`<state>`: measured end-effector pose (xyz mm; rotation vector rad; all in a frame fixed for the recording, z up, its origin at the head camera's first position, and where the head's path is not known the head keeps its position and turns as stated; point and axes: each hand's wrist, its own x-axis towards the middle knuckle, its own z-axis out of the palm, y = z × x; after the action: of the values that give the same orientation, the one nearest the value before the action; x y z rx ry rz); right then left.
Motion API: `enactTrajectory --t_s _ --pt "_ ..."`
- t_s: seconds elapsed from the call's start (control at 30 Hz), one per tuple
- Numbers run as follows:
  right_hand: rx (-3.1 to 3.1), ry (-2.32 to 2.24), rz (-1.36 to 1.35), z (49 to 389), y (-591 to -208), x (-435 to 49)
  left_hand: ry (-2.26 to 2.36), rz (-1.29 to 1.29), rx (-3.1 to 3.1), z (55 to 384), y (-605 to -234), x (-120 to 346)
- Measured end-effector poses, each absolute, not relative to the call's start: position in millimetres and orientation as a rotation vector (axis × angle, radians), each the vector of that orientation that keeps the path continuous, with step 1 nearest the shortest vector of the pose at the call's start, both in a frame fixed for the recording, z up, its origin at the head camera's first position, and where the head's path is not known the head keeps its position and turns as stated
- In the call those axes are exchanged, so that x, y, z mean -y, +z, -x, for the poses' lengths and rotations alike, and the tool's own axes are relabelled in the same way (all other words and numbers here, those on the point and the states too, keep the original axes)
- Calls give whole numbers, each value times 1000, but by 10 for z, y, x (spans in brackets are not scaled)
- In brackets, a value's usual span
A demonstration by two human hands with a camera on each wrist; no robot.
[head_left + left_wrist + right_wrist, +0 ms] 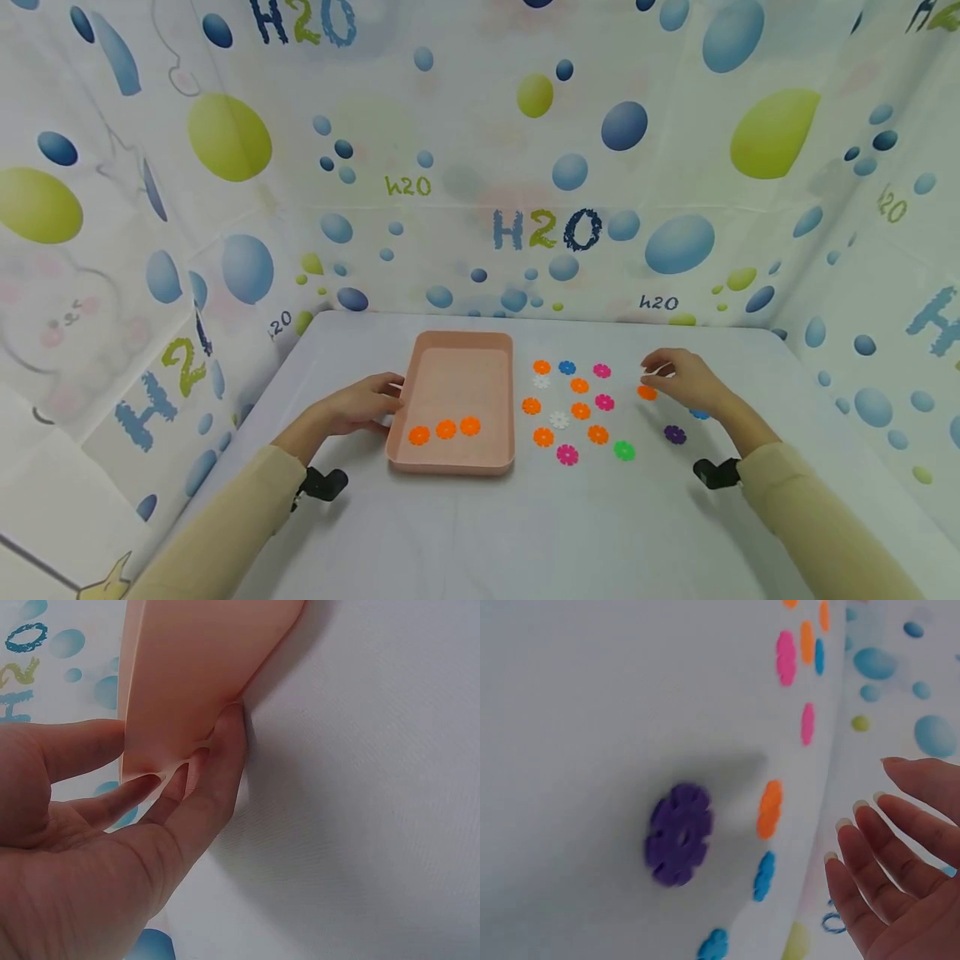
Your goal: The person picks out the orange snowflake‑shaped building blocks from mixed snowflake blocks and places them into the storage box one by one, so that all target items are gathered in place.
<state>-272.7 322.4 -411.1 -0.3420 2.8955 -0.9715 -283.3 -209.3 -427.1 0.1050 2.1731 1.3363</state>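
My left hand (356, 407) grips the left edge of a pink tray (459, 371); in the left wrist view its thumb touches the tray's rim and the fingers curl along the side and underneath. Three orange notched plastic discs (446, 429) lie in a row inside the tray's near part. Above the right side of the table hovers my right hand (686, 381), fingers loosely bent, nothing in them. Nearest to it lies an orange disc (769, 809), partly behind the fingers in the head view. A purple disc (679, 836) and blue discs (764, 876) lie close by.
Right of the tray several more discs are spread flat on the white table (480, 533): orange, pink (567, 454), white (559, 420), blue and one green disc (624, 450). A patterned curtain (465, 167) stands behind the table and along both sides.
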Motion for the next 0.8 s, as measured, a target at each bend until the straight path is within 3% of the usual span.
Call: enactTrajectory --t_s 0.37,0.8 --pt "-2841 -866 106 2829 -4400 -3424 1339 -90 -2169 2808 -4253 2083" --pt "-2818 -873 88 2852 -4445 -3418 1353 -107 -2171 2805 -4252 2089"
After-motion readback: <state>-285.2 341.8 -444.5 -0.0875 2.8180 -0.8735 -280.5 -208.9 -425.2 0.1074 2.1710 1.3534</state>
